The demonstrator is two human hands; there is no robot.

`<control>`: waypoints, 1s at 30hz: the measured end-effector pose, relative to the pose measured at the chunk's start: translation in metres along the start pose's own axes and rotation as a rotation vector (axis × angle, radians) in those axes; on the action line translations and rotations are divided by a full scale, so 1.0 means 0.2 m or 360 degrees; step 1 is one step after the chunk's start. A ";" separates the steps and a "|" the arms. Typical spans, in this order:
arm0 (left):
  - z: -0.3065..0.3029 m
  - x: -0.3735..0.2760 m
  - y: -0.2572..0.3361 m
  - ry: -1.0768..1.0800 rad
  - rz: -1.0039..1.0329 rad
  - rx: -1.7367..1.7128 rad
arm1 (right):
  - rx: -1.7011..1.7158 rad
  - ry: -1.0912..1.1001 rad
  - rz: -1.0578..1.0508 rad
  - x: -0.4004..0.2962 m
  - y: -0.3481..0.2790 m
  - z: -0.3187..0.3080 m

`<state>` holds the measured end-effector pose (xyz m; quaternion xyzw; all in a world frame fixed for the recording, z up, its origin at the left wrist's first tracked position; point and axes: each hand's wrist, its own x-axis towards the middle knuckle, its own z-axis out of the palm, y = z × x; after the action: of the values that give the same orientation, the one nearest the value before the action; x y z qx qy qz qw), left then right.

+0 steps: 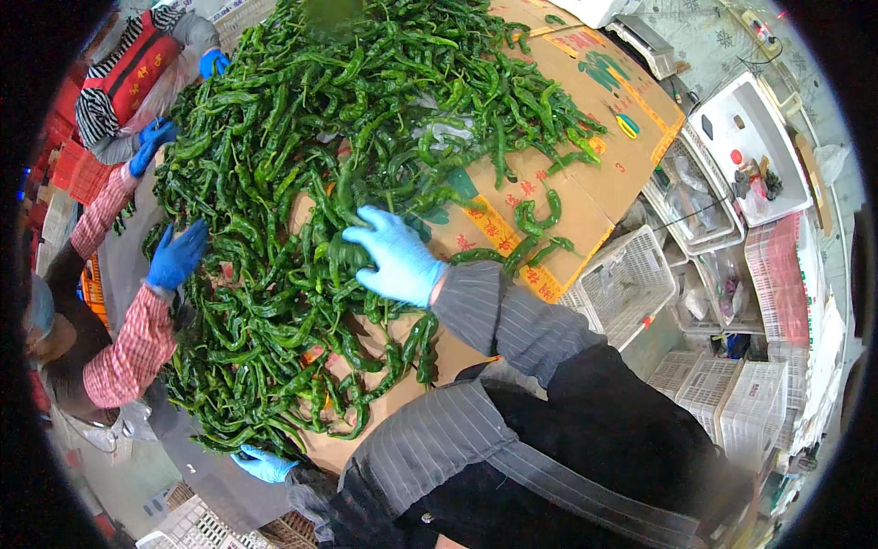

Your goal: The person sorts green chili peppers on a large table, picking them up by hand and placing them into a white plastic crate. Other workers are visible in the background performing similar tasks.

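Note:
Long green peppers [254,171] lie in a large heap on flattened printed cardboard [439,350]. My right hand [398,257], in a light blue glove, is over the heap's near side with its fingers apart; blurred peppers lie by its fingertips. Its grip seems loose, with no pepper plainly held. At the heap's lower edge is my left hand [264,464], also in a light blue glove, beside the outermost peppers; whether it holds anything is unclear. Scissors with yellow and green handles [626,125] lie on the cardboard at the upper right.
Across the heap, a co-worker's dark blue gloved hand [178,256] reaches in at the left; another person in a red vest [134,68] stands beyond. White plastic crates [624,288] and a white foam box [754,151] stand at right. More crates [206,528] are at the bottom.

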<state>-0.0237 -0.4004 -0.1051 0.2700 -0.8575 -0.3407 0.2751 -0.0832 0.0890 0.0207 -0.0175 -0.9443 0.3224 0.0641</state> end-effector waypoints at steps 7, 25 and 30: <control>0.03 0.04 -0.12 0.0066 0.0062 0.0112 | 0.0133 0.0081 -0.0707 0.08 0.08 -0.29; -0.02 -0.01 0.05 0.0043 -0.0028 0.0276 | 0.0062 0.0195 0.0735 0.26 0.65 -0.08; 0.00 -0.04 0.03 0.0096 -0.0001 0.0042 | 0.0471 0.0268 0.0490 0.22 0.64 0.05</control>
<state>-0.0194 -0.3926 -0.1027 0.2842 -0.8532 -0.3211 0.2970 -0.1289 0.1870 -0.0614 -0.1787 -0.8641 0.4609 0.0945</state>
